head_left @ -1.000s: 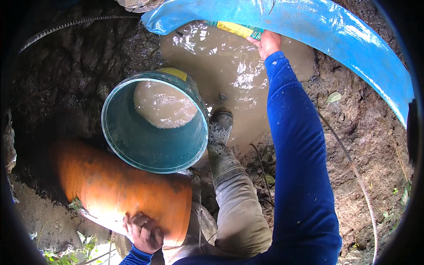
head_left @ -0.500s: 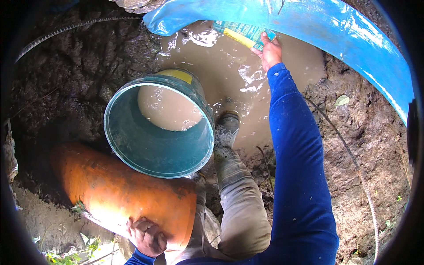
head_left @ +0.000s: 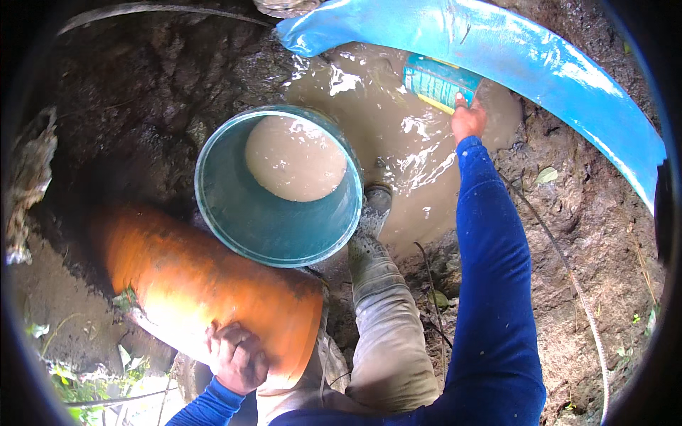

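My right hand [head_left: 469, 117] reaches out over the muddy water [head_left: 405, 181] and grips a green printed can [head_left: 437, 79] with a yellow band. The can lies on its side, partly in the water; its mouth cannot be made out. Curled over the top of a large orange pipe [head_left: 220, 284], my left hand [head_left: 238, 357] presses against its surface near the open end. Between the pipe and the puddle stands a teal bucket [head_left: 280, 227], leaning toward me, with murky brown water in its bottom.
A blue plastic sheet [head_left: 554, 78] curves along the far side of the puddle. My leg [head_left: 387, 319] stands at the water's edge, its boot [head_left: 376, 202] partly submerged. Rough muddy ground surrounds the pit, with a thin ribbed bar [head_left: 579, 287] on the right.
My right hand has turned the can, so more of its side shows. The bucket, pipe and sheet have shifted in the picture as my view moved. My left hand stays on the pipe.
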The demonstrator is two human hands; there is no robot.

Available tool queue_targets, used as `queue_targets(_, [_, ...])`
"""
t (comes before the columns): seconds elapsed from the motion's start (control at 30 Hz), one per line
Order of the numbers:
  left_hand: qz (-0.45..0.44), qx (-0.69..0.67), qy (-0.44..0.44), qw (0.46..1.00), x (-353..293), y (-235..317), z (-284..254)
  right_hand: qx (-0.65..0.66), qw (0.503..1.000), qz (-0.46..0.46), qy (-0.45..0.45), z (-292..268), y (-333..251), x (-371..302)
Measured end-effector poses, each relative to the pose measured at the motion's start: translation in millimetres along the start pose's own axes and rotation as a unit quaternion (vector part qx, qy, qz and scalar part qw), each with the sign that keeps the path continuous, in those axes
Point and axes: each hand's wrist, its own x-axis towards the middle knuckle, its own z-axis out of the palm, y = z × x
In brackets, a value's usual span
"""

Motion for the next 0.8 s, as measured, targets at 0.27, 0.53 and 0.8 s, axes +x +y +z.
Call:
queue_targets(0.27, [0.005,0.004,0.027,1.000,-8.1,-3.4,5.3,-0.224,0.966,-0.120,-0.045,-102.9,-34.2,-59.1])
queue_targets(0.53, [0.013,-0.019,0.030,0.999,-6.2,-5.8,1.5,-0.416,0.865,-0.235,-0.154,-229.5,-68.7,-153.9])
queue_targets(0.8, [0.045,-0.040,0.105,0.993,-16.2,-12.1,6.7,-0.432,0.750,-0.385,-0.321,-306.8,-140.3,-252.8])
